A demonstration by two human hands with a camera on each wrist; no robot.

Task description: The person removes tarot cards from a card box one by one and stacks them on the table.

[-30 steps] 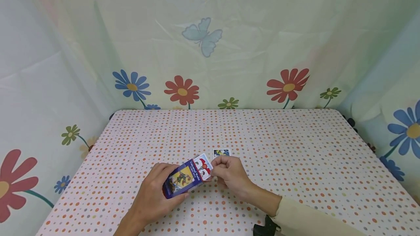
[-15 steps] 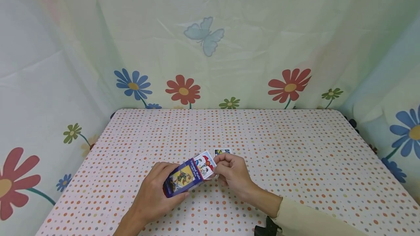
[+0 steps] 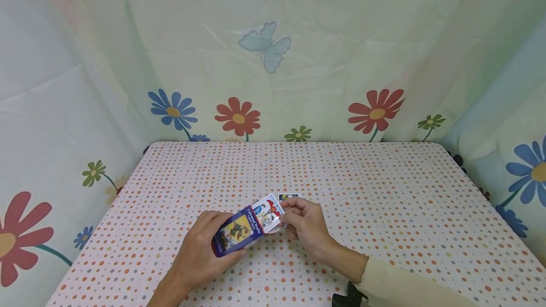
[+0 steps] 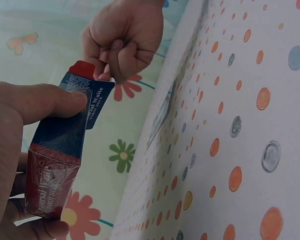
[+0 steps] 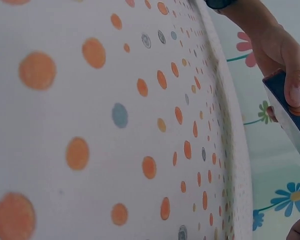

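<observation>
My left hand (image 3: pixel 200 252) grips a dark blue tarot card box (image 3: pixel 234 232) around its sides, tilted over the table. The left wrist view shows the thumb across the box (image 4: pixel 60 127) and a red flap at its far end. A white-bordered tarot card (image 3: pixel 268 213) with a red and blue picture sticks partway out of the box's upper right end. Thumb and forefinger of my right hand (image 3: pixel 310 229) pinch that card's outer edge. Just behind the right hand another card (image 3: pixel 287 196) lies face up on the table, partly covered by the fingers.
The table (image 3: pixel 362 179) wears a white cloth with coloured dots. A flower-printed curtain (image 3: pixel 324 60) hangs behind it and along both sides. Something black (image 3: pixel 347 295) shows beneath the right sleeve (image 3: pixel 401 283) at the front edge.
The right hand has drawn the card a little further out of the box, up and to the right, so more of its picture shows. The left hand and box stay put.
</observation>
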